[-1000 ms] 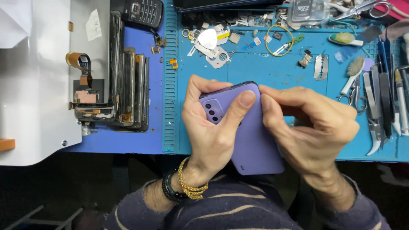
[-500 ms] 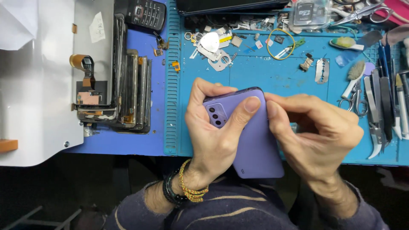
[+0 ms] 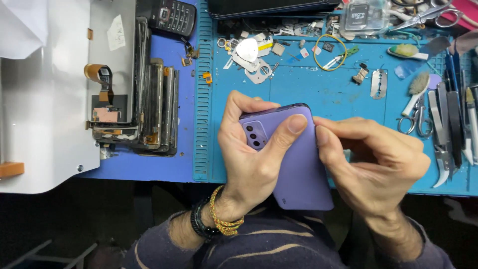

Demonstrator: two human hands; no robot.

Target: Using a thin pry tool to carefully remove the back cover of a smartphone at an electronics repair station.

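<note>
A purple phone [image 3: 298,164] is held back side up over the near edge of a blue work mat [image 3: 308,84], its camera cluster at the top left. My left hand [image 3: 251,159] wraps the phone's left side, thumb pressed across the upper back. My right hand [image 3: 373,159] grips the phone's right edge, thumb tip at the upper right corner beside the left thumb. The phone's screen side is hidden.
A stack of dismantled phone frames [image 3: 149,94] and a white panel [image 3: 40,109] lie at left. A keypad phone [image 3: 172,17] sits at the top. Small parts, a yellow rubber band [image 3: 329,52], tweezers, scissors and brushes [image 3: 448,114] crowd the mat's top and right.
Both hands and the phone stay almost in place; the view shifts slightly and the right thumb settles closer to the phone's upper right corner.
</note>
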